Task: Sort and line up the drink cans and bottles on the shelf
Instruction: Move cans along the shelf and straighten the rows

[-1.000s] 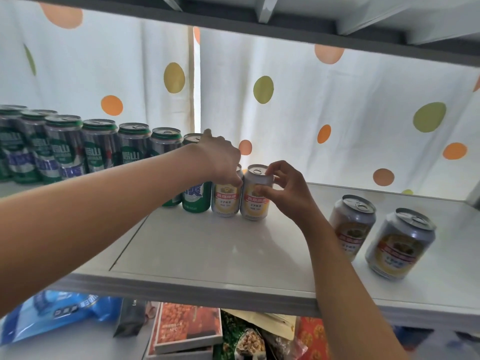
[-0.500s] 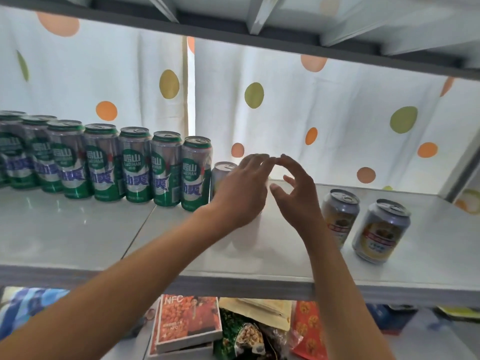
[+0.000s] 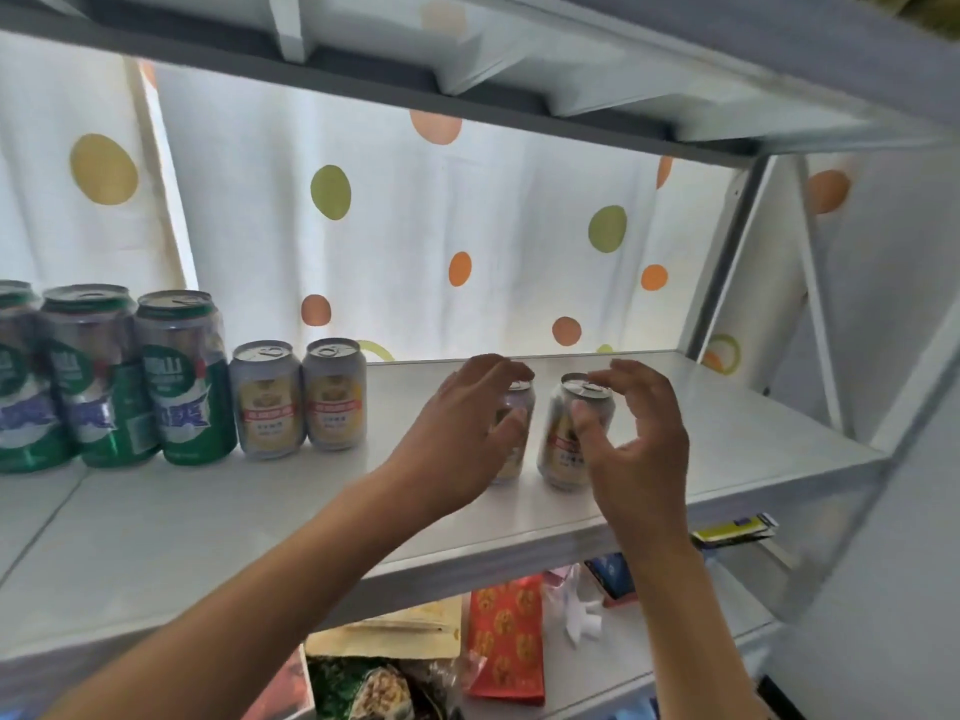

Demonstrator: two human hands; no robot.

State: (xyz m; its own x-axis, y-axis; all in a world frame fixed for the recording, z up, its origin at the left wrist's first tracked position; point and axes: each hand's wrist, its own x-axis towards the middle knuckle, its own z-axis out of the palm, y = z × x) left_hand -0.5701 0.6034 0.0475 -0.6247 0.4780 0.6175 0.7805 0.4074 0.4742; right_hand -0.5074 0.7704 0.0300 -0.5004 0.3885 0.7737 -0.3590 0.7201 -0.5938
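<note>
Tall green cans (image 3: pixel 182 376) stand in a row at the left of the white shelf (image 3: pixel 260 511). Two short silver-and-yellow cans (image 3: pixel 267 400) (image 3: pixel 335 394) stand right after them. Further right, near the front edge, stand two more short cans. My left hand (image 3: pixel 462 433) wraps the left one (image 3: pixel 522 402), fingers over its top and thumb on its front. My right hand (image 3: pixel 639 449) is at the right one (image 3: pixel 558 449): its thumb lies on the can's front, and its fingers are spread and curved above the lid.
A spotted white curtain (image 3: pixel 415 226) hangs behind the shelf. A grey upright post (image 3: pixel 727 252) bounds the shelf at the right, and another shelf board runs overhead. Snack packs, among them a red one (image 3: pixel 506 636), lie on the shelf below.
Both hands have left the two short cans beside the green row and moved right to the two loose cans. The view has swung right.
</note>
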